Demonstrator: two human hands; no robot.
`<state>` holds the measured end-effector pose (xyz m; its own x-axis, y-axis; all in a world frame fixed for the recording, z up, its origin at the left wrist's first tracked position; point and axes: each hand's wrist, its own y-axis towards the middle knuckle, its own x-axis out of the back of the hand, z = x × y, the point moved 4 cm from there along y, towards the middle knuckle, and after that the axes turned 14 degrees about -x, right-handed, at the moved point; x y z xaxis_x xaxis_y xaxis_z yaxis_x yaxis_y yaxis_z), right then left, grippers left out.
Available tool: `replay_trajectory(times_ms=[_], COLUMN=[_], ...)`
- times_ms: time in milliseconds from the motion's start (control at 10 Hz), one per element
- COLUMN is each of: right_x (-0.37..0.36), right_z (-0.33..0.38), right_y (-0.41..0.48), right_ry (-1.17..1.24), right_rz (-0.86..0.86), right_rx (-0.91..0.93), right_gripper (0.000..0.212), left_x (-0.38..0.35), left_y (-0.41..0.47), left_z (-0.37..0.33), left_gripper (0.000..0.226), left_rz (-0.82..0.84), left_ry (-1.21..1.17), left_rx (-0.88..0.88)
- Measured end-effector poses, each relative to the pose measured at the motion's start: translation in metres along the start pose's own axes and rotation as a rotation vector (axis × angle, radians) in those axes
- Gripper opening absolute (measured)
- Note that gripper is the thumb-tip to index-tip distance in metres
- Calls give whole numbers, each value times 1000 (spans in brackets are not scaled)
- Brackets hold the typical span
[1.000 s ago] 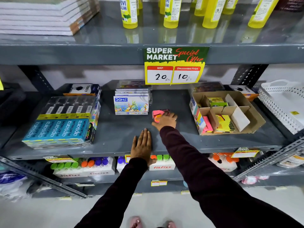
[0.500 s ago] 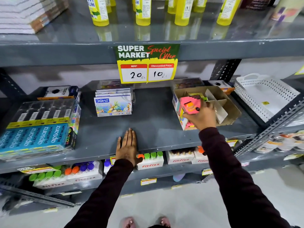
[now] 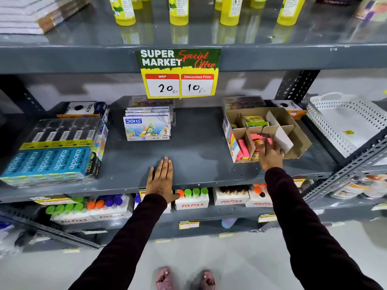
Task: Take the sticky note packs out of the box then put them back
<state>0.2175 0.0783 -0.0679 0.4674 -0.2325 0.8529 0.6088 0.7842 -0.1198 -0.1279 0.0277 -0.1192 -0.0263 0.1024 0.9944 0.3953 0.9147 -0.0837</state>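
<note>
A brown cardboard box [image 3: 301, 143] with dividers stands on the grey middle shelf [image 3: 199, 147], right of centre. My right hand [image 3: 270, 152] reaches into its front middle compartment, fingers curled on a pink sticky note pack [image 3: 256, 137] that sits low inside. More pink packs [image 3: 243, 148] stand in the front left compartment, and green-yellow packs [image 3: 254, 120] lie in the back one. My left hand [image 3: 161, 178] rests flat, palm down, on the shelf's front edge, holding nothing.
DOMS pastel boxes [image 3: 147, 127] are stacked at the shelf's middle back, Apsara pencil packs [image 3: 50, 162] on the left. A white perforated tray [image 3: 345, 124] sits to the right. Yellow glue bottles [image 3: 178, 9] line the shelf above; a price sign [image 3: 179, 73] hangs from it.
My right hand carried the pink pack from the shelf's middle over to the box and lowered it into the front compartment. My left hand stayed flat on the shelf.
</note>
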Motion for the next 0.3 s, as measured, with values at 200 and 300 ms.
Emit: replay_trajectory(times_ms=[200,300], right_x=[20,31], right_z=[14,70], right_y=[-30,-81], right_ry=[-81,1], right_rz=[-144,-107], right_rx=[22,310], right_gripper=[44,32], left_x=[11,50], left_y=[-4,-5], left_z=[-3,-15], left_gripper=[119,92], left_rz=[142,223], left_ry=[6,-48], left_rx=[16,-20])
